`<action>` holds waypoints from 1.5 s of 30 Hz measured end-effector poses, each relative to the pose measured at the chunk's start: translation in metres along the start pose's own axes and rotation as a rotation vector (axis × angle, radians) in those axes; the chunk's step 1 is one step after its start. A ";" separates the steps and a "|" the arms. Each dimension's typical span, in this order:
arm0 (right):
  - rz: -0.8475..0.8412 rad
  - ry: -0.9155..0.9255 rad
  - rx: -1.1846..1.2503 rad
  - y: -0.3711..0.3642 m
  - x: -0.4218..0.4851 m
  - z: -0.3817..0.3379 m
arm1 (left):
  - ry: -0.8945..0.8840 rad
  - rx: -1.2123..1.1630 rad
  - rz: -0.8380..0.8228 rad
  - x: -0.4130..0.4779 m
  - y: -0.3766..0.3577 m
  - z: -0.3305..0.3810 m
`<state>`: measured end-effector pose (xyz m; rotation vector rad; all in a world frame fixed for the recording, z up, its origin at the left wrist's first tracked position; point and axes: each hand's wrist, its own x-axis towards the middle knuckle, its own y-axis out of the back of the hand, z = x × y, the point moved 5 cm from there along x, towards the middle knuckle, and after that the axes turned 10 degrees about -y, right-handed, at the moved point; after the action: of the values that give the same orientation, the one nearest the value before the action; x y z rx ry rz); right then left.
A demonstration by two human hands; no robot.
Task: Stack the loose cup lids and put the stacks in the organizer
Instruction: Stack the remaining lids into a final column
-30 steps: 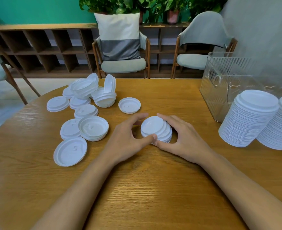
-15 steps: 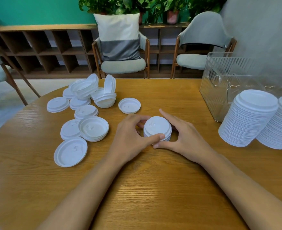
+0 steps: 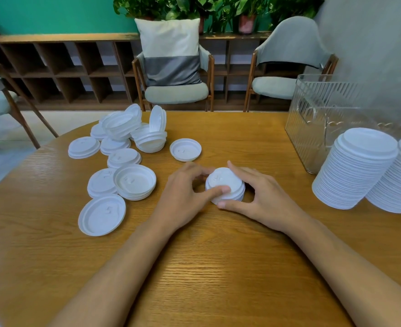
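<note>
White plastic lids make up a short stack (image 3: 226,185) that sits on the wooden worktop (image 3: 218,267), near its middle. The left hand (image 3: 183,197) grips the stack from the left: its thumb lies across the near edge of the top lid and its fingers curl round the far side. The right hand (image 3: 263,199) grips it from the right, with the thumb low against the near base and the fingers curled behind. The layers under the top lid look slightly uneven.

To the left, well apart from the hands, loose lids (image 3: 124,159) lie scattered and partly nested. Some are face up, some are upside down, and one stands on edge at the back. A single upturned lid (image 3: 185,149) lies alone between that scatter and the hands.

At the right, two tall stacks (image 3: 355,168) lean side by side on the worktop, just in front of the organizer (image 3: 313,128), a clear ribbed bin. What the bin holds cannot be made out. Beyond the worktop stands a chair (image 3: 176,94) with a cushion (image 3: 171,53).
</note>
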<state>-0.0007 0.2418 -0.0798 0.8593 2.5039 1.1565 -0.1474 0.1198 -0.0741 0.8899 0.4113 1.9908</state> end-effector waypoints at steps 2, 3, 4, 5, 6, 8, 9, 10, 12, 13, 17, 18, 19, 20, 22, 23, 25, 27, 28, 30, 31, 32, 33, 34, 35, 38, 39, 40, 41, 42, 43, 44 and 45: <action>0.015 -0.005 0.007 0.001 0.000 0.000 | -0.030 0.021 0.023 0.001 0.007 -0.002; 0.023 -0.005 0.006 0.001 0.000 0.000 | -0.048 0.081 0.054 0.003 0.011 -0.005; 0.030 -0.006 0.004 0.001 -0.001 0.000 | -0.058 0.167 0.075 0.005 0.013 -0.009; 0.038 -0.004 0.004 0.001 -0.001 0.000 | -0.056 0.251 0.072 0.007 0.013 -0.013; 0.046 0.000 0.004 0.002 -0.001 -0.001 | -0.034 0.326 0.042 0.009 0.012 -0.016; 0.055 0.009 0.004 0.002 -0.001 -0.002 | 0.027 0.405 -0.048 0.009 0.007 -0.023; 0.056 0.010 0.001 0.002 -0.001 -0.002 | 0.050 0.421 -0.081 0.010 0.006 -0.025; 0.056 0.008 -0.002 0.002 -0.001 -0.002 | 0.070 0.429 -0.099 0.009 0.005 -0.025; 0.058 0.007 -0.003 0.002 -0.002 -0.002 | 0.087 0.443 -0.085 0.010 0.007 -0.026; 0.057 0.008 -0.002 0.002 -0.002 -0.003 | 0.080 0.455 -0.069 0.011 0.008 -0.026; 0.046 0.004 -0.002 0.002 -0.003 -0.003 | 0.019 0.469 -0.004 0.010 0.009 -0.027; 0.044 0.004 -0.001 0.002 -0.003 -0.003 | 0.010 0.466 0.009 0.010 0.011 -0.026; 0.044 0.005 -0.002 0.002 -0.003 -0.003 | 0.000 0.463 0.020 0.010 0.012 -0.026; 0.047 0.009 -0.005 0.002 -0.002 -0.003 | -0.012 0.456 0.029 0.010 0.013 -0.024; 0.058 0.026 -0.005 0.002 -0.002 -0.003 | -0.047 0.430 0.042 0.010 0.014 -0.020; 0.063 0.035 -0.005 0.002 -0.002 -0.003 | -0.070 0.414 0.057 0.010 0.016 -0.018; 0.063 0.041 -0.006 0.002 -0.001 -0.003 | -0.116 0.374 0.111 0.008 0.021 -0.011; 0.064 0.046 -0.001 0.001 -0.001 -0.002 | -0.151 0.314 0.178 0.008 0.028 -0.005; 0.063 0.048 0.004 0.001 -0.001 -0.002 | -0.163 0.281 0.211 0.008 0.030 -0.003; 0.067 0.048 0.011 0.001 -0.001 -0.001 | -0.180 0.225 0.274 0.007 0.034 0.001; 0.069 0.051 0.015 0.002 -0.001 -0.001 | -0.191 0.203 0.306 0.006 0.036 0.003; 0.069 0.053 0.023 0.002 -0.001 -0.001 | -0.200 0.182 0.340 0.006 0.038 0.005; 0.066 0.055 0.032 0.002 -0.001 -0.002 | -0.199 0.160 0.372 0.005 0.040 0.008; 0.060 0.056 0.041 0.002 -0.002 -0.002 | -0.192 0.134 0.401 0.004 0.043 0.010; 0.054 0.055 0.051 0.002 -0.002 -0.003 | -0.183 0.106 0.422 0.004 0.045 0.011; 0.059 0.063 0.074 0.002 -0.002 -0.003 | -0.135 0.001 0.421 0.005 0.046 0.009; 0.057 0.068 0.084 0.003 -0.003 -0.003 | -0.111 -0.035 0.390 0.006 0.044 0.007; 0.052 0.076 0.090 0.003 -0.003 -0.003 | -0.087 -0.063 0.346 0.006 0.040 0.004; 0.046 0.088 0.089 0.003 -0.003 -0.004 | -0.065 -0.079 0.296 0.007 0.035 0.002; 0.040 0.101 0.079 0.003 -0.004 -0.005 | -0.046 -0.083 0.255 0.007 0.030 0.001; 0.032 0.116 0.071 0.003 -0.004 -0.006 | -0.029 -0.082 0.230 0.007 0.025 0.000; 0.022 0.129 0.066 0.002 -0.004 -0.007 | -0.012 -0.088 0.220 0.007 0.021 -0.001; 0.016 0.139 0.060 0.002 -0.004 -0.007 | 0.001 -0.097 0.218 0.007 0.019 -0.002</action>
<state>-0.0003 0.2358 -0.0737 0.8430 2.6602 1.1893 -0.1625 0.1158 -0.0614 0.9047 0.2235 2.1902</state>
